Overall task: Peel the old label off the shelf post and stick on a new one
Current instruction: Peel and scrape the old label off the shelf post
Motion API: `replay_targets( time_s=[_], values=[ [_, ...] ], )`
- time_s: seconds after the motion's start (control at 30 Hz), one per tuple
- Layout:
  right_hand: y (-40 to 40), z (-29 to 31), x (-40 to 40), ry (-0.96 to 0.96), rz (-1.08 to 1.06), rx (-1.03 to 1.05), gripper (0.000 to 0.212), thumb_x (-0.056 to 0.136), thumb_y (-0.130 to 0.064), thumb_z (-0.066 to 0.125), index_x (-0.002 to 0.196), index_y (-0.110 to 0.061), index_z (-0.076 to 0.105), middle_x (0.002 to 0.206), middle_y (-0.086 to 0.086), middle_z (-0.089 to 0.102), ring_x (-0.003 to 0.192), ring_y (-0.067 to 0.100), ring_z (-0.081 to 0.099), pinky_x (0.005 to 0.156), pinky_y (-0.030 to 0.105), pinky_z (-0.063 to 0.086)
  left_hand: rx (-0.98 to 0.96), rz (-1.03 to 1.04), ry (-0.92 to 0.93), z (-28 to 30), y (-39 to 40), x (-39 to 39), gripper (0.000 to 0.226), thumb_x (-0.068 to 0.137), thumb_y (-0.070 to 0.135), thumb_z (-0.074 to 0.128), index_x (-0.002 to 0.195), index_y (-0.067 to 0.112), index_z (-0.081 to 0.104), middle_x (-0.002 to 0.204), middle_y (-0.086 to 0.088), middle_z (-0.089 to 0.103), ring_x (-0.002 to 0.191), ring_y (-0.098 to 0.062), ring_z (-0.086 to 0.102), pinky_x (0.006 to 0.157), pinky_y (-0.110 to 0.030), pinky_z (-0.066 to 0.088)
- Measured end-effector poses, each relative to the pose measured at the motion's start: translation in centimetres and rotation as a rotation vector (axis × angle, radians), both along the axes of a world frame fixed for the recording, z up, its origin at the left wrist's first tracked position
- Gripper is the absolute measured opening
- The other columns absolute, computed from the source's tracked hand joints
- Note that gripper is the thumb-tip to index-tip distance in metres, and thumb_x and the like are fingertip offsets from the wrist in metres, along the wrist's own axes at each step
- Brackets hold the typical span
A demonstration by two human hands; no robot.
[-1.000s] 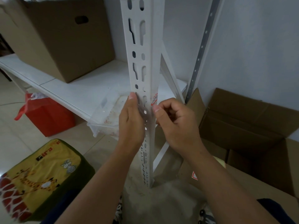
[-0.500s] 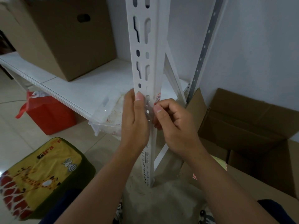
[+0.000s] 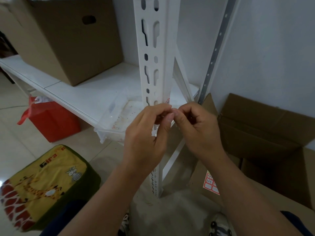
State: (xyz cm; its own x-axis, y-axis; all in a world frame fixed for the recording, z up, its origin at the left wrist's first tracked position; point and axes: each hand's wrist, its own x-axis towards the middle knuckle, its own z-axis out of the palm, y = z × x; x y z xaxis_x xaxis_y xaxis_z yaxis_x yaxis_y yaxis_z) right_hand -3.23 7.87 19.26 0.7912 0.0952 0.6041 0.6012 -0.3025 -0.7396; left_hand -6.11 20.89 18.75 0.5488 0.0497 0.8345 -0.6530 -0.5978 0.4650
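Observation:
The white slotted shelf post (image 3: pixel 154 48) stands upright in the middle of the head view. On its right face is the old label (image 3: pixel 167 101), white with a red border; only its upper part shows. My left hand (image 3: pixel 146 133) and my right hand (image 3: pixel 198 130) are in front of the post, fingers curled, fingertips pinched together right at the label's lower edge. What lies between the fingertips is hidden. A sheet of red-bordered new labels (image 3: pixel 210 184) lies on a cardboard box flap low on the right, partly behind my right forearm.
A white shelf board (image 3: pixel 81 94) carries a large cardboard box (image 3: pixel 68 36) and a clear plastic tray (image 3: pixel 119 114). An open cardboard box (image 3: pixel 265 133) stands at the right by the wall. On the floor are a red bag (image 3: pixel 51 121) and a yellow giraffe-print cushion (image 3: pixel 44 184).
My left hand has let go of the post's front face and moved right to meet my right hand's fingertips at the label. The view has shifted slightly.

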Motion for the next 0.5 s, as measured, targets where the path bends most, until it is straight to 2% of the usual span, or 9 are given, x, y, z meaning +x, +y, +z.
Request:
replay_targets(
  time_s=[0.2,0.33,0.43,0.5],
  values=[
    [-0.4,0.0,0.3,-0.051,-0.015,-0.062,0.026,0.089,-0.036,0.055,0.085,-0.012,0.063,0.073,-0.013,0.057,0.071,0.012,0.056,0.056,0.017,0.046,-0.011,-0.015,0.001,0.0,0.1,0.0,0.014,0.09,0.009,0.065,0.1,-0.002,0.069,0.095,0.004,0.064,0.086,-0.011,0.067,0.076,-0.022,0.056],
    [-0.2,0.1,0.1,-0.025,0.022,-0.074,0.019,0.093,-0.031,0.057,0.089,-0.014,0.063,0.078,-0.016,0.058,0.074,0.007,0.058,0.062,0.014,0.047,-0.017,0.006,0.017,0.1,-0.3,-0.2,0.014,0.092,0.012,0.06,0.096,0.001,0.068,0.09,0.007,0.062,0.081,-0.006,0.062,0.073,-0.013,0.051],
    [0.5,0.2,-0.2,0.076,0.076,-0.034,0.014,0.096,-0.024,0.054,0.093,-0.014,0.064,0.08,-0.011,0.063,0.075,0.009,0.061,0.064,0.023,0.053,-0.218,0.078,0.083,0.1,-1.3,-0.3,0.012,0.091,0.022,0.057,0.1,0.013,0.055,0.089,0.008,0.054,0.079,-0.004,0.053,0.071,-0.013,0.044],
    [1.0,0.3,-0.4,0.183,0.08,0.055,0.015,0.098,-0.022,0.052,0.095,-0.013,0.065,0.078,-0.007,0.065,0.073,0.011,0.064,0.063,0.028,0.055,-0.385,0.141,0.169,0.1,-2.1,-0.3,0.03,0.088,0.029,0.06,0.111,0.015,0.047,0.101,0.001,0.049,0.09,-0.006,0.05,0.073,-0.012,0.043]
  ],
)
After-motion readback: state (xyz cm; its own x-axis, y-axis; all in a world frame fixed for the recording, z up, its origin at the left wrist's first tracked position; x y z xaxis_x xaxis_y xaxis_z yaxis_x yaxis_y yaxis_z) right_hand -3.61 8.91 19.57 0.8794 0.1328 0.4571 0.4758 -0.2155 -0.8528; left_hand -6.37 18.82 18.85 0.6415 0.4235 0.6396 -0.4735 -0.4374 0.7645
